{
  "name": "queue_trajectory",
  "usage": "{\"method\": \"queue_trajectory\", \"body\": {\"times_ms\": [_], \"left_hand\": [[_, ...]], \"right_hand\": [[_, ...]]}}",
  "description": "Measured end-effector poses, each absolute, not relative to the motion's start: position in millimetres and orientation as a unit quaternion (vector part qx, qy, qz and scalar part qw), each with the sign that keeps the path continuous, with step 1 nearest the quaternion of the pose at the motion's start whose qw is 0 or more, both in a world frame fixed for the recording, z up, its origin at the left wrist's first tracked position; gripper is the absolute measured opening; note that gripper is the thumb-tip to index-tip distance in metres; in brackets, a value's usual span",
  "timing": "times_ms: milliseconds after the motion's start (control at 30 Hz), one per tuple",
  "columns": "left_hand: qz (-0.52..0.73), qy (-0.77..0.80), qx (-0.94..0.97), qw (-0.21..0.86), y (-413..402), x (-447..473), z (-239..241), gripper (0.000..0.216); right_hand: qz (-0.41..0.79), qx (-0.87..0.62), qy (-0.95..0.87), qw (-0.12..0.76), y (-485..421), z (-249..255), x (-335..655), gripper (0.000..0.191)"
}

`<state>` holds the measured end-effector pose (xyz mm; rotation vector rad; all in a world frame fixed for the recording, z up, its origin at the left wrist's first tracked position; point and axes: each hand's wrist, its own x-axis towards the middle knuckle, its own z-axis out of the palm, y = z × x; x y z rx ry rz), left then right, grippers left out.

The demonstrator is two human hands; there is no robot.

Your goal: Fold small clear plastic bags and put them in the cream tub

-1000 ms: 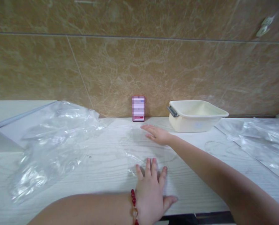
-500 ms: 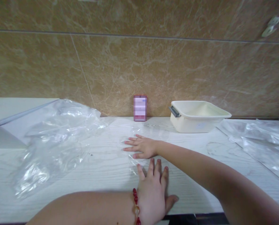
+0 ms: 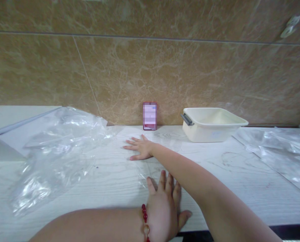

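A clear plastic bag lies flat on the white wood-grain table, its edges hard to make out. My left hand, with a red bead bracelet at the wrist, rests palm down near the front edge on the bag's near part. Its fingers are spread. Farther back, my right hand lies flat with fingers apart, pointing left, over the bag's far part. Neither hand grips anything.
A phone leans upright against the brown marbled wall. Right of it stands a cream plastic bin with a grey handle. Crumpled clear plastic bags lie at left by a white box; more clear plastic lies at right.
My right hand has slid away from me and to the left across the plastic, toward the phone. My left hand has stayed in place.
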<state>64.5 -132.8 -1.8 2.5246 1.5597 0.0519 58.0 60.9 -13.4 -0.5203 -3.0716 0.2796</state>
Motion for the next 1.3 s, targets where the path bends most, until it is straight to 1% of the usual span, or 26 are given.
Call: {"method": "queue_trajectory", "body": {"times_ms": [100,200,267,367,467,567,633,800,867,933,1000,1067,1167,1300], "left_hand": [[0.02,0.522,0.849,0.077,-133,64,-1,0.064],[0.025,0.521,0.85,0.072,-133,63,4,0.062],[0.045,0.514,0.854,0.06,-134,62,9,0.062],[0.085,0.488,0.868,0.033,-135,61,12,0.056],[0.114,0.426,0.898,0.005,-134,61,11,0.039],[0.142,0.357,0.923,-0.031,-130,60,10,0.027],[0.157,0.318,0.933,-0.054,-125,57,12,0.025],[0.184,0.241,0.949,-0.081,-105,34,35,0.031],[0.197,0.3,0.93,-0.083,-93,18,48,0.033],[0.216,0.42,0.878,-0.082,-79,-2,58,0.034],[0.234,0.551,0.796,-0.09,-63,-22,62,0.034],[0.227,0.636,0.733,-0.076,-49,-39,60,0.033],[0.197,0.703,0.682,-0.044,-32,-59,48,0.032],[0.146,0.73,0.668,0.02,-19,-73,28,0.033]], "right_hand": [[0.1,-0.171,-0.98,0.018,62,-11,55,0.071],[0.112,-0.189,-0.972,0.082,62,-10,57,0.073],[0.117,-0.213,-0.957,0.16,62,-10,60,0.066],[0.119,-0.276,-0.913,0.277,61,-7,66,0.048],[0.118,-0.374,-0.862,0.322,52,1,76,0.032],[0.134,-0.442,-0.831,0.31,34,11,88,0.027],[0.156,-0.46,-0.821,0.3,21,17,96,0.025],[0.184,-0.489,-0.799,0.299,-2,19,114,0.025],[0.175,-0.501,-0.802,0.274,-4,15,119,0.028],[0.159,-0.509,-0.808,0.249,-2,9,122,0.03],[0.144,-0.514,-0.809,0.246,0,2,124,0.03],[0.134,-0.519,-0.804,0.259,2,-3,125,0.029],[0.141,-0.524,-0.798,0.261,3,-9,125,0.025],[0.163,-0.52,-0.802,0.243,2,-12,123,0.023]]}}
